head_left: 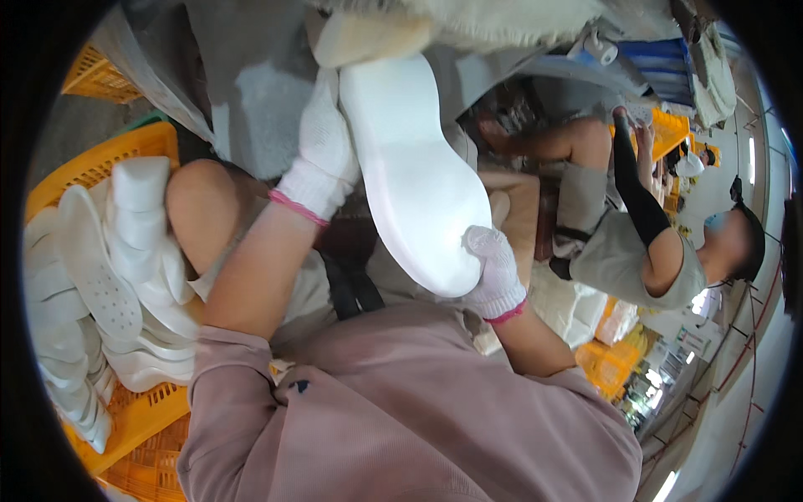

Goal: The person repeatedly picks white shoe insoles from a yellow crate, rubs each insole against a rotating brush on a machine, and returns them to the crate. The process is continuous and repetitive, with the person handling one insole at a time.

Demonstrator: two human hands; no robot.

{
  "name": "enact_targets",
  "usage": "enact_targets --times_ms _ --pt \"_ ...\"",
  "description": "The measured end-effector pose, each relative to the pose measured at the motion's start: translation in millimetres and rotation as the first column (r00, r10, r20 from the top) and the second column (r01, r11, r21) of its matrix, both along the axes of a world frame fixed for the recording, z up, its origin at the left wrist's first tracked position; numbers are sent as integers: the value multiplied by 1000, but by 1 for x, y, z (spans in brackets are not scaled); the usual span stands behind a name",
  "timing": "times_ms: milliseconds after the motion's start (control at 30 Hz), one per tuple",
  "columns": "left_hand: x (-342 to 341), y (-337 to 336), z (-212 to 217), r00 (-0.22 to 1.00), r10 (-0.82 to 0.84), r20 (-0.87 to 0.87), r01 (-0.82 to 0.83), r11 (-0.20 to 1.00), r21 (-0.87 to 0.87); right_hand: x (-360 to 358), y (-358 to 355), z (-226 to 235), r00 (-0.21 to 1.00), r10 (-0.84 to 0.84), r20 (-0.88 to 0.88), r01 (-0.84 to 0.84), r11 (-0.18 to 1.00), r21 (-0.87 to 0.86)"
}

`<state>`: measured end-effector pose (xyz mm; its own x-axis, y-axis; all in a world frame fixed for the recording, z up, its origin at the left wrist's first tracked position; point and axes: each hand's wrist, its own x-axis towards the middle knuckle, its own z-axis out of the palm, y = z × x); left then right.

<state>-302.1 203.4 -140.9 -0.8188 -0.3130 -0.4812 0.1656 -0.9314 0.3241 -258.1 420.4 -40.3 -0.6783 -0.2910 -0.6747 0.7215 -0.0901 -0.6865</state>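
A long white shoe sole (pixel 414 171) is held up in front of me between both hands, its smooth side facing the camera. My left hand (pixel 324 151), in a white knit glove with a pink cuff, grips the sole's left edge near its upper end. My right hand (pixel 493 272), in a matching glove, holds the rounded lower end from the right. My knee (pixel 201 209) shows just left of the left forearm.
A yellow plastic crate (pixel 125 410) at my left holds several stacked white soles (pixel 109 276). A seated person (pixel 644 243) in a grey shirt with a black arm sleeve works at the right. More yellow crates (pixel 606 364) stand beyond. Pale fleecy material (pixel 502 21) hangs overhead.
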Motion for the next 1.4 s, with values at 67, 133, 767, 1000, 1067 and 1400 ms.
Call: enact_targets --times_ms 67,133,767,1000,1067,1400 --pt "-13 -6 -11 993 57 -101 -76 977 -200 -15 -5 -11 971 128 -200 -107 988 114" --pt "-24 -23 -15 999 -13 -35 -2 919 -393 -36 -10 -18 430 613 -662 -195 780 595" --pt "363 -227 136 437 760 481 646 106 -756 -9 128 -29 399 734 -550 -103 632 768" --pt "208 -37 115 796 -352 493 388 -329 -861 -2 25 34 570 623 -535 -445 782 437" --pt "148 -14 76 911 -28 412 381 -331 -863 -8 37 49 689 432 -582 -142 867 477" --pt "-64 64 18 976 -217 -25 204 944 -260 -19 4 46 634 325 -702 223 792 568"
